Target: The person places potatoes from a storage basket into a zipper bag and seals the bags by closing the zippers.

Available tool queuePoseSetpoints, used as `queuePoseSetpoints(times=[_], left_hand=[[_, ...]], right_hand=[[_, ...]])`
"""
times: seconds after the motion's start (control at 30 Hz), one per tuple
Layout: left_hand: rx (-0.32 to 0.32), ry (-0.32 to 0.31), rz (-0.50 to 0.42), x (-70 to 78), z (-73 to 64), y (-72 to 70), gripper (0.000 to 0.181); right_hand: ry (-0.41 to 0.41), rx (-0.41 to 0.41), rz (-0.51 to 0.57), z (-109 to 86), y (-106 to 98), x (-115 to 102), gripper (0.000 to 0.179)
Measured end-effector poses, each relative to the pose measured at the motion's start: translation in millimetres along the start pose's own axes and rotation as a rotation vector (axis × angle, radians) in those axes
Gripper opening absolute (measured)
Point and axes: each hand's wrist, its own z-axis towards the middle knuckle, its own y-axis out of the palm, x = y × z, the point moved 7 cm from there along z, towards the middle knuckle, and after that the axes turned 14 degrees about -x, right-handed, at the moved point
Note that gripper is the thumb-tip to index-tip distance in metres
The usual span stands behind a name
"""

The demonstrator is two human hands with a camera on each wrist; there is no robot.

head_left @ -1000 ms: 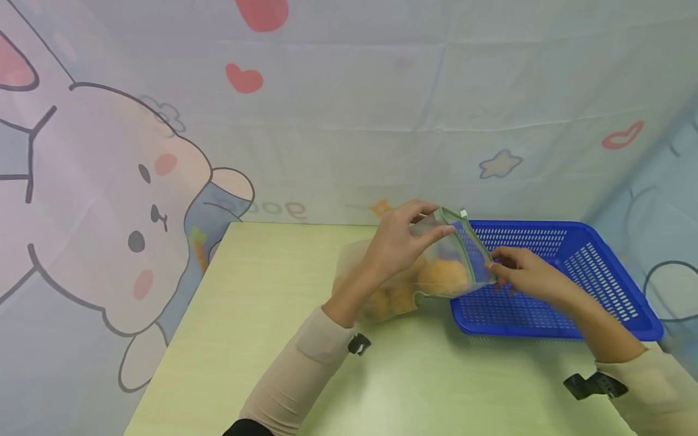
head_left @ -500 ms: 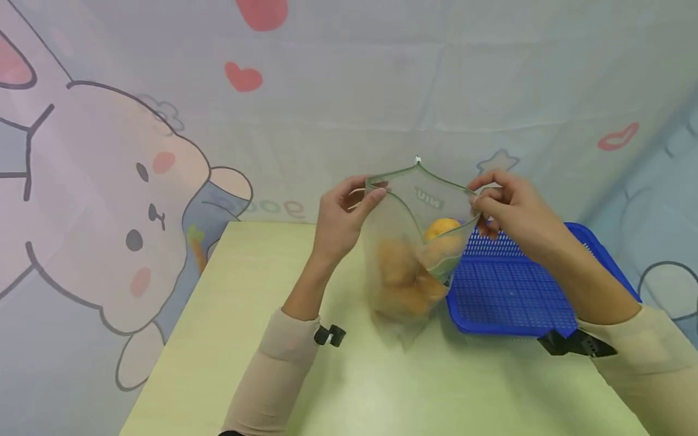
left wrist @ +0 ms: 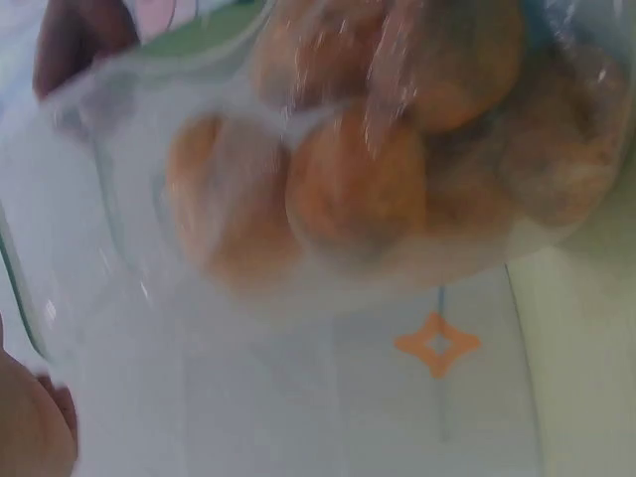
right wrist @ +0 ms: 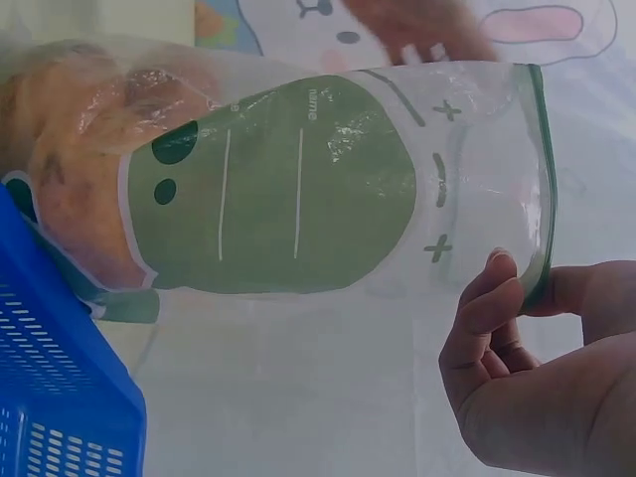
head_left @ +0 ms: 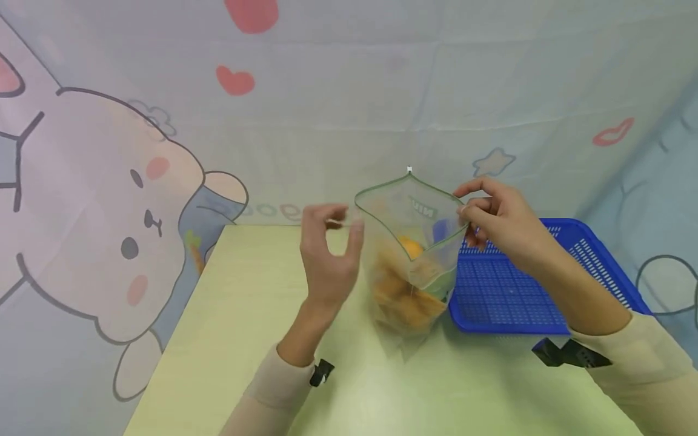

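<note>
A see-through zip bag (head_left: 382,266) with a green-edged mouth stands upright over the table, holding several orange round fruits (head_left: 409,306). My right hand (head_left: 504,227) pinches the right side of its mouth, and the right wrist view shows these fingers at the green zip (right wrist: 542,189). Just left of the opposite rim is my left hand (head_left: 329,254), blurred, with thumb and fingers apart and nothing between them. A white slider (head_left: 409,169) sits at the mouth's far corner. The bag's printed green panel (right wrist: 288,189) faces the right wrist camera.
A blue plastic basket (head_left: 512,330) stands on the table right of the bag, partly behind my right forearm. The pale yellow table (head_left: 262,290) meets a printed cloth backdrop (head_left: 338,79) behind. A dark cable loop (head_left: 668,312) shows at far right.
The bag has swung from tilted toward the basket to upright and moved left. My left hand has let go of the rim and drawn left; my right hand has risen, still pinching.
</note>
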Motion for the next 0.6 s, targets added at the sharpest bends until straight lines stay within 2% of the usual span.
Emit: queuePoseSetpoints(times=[0.03,0.07,0.13,0.23,0.3,0.37,0.43,0.6], left_hand=[[0.003,0.071,0.065,14.3,-5.1,3.9,0.028],[-0.024,0.129,0.119,27.3,-8.9,9.7,0.029],[-0.123,0.182,0.215,47.0,-12.7,24.6,0.032],[-0.248,0.141,0.350,59.4,-10.3,41.1,0.030],[-0.289,0.089,0.395,60.3,-7.0,45.4,0.023],[-0.302,0.056,0.391,59.7,-5.3,45.4,0.018],[-0.304,0.042,0.360,58.5,-5.3,44.6,0.016],[-0.332,0.044,0.266,55.4,-7.7,45.4,0.015]], right_hand=[[-0.004,-0.004,0.003,0.4,0.4,-0.1,0.032],[-0.011,-0.010,0.006,0.8,0.9,-0.6,0.033],[-0.022,-0.017,0.012,2.6,1.3,-1.5,0.033],[-0.025,-0.009,-0.019,8.1,-1.2,-0.5,0.035],[-0.019,0.020,-0.063,15.8,-5.9,4.0,0.037],[-0.002,0.034,-0.052,27.7,-11.7,13.0,0.043],[0.015,0.020,0.016,42.5,-17.5,25.7,0.047],[0.017,-0.164,0.290,77.7,-18.2,50.9,0.048]])
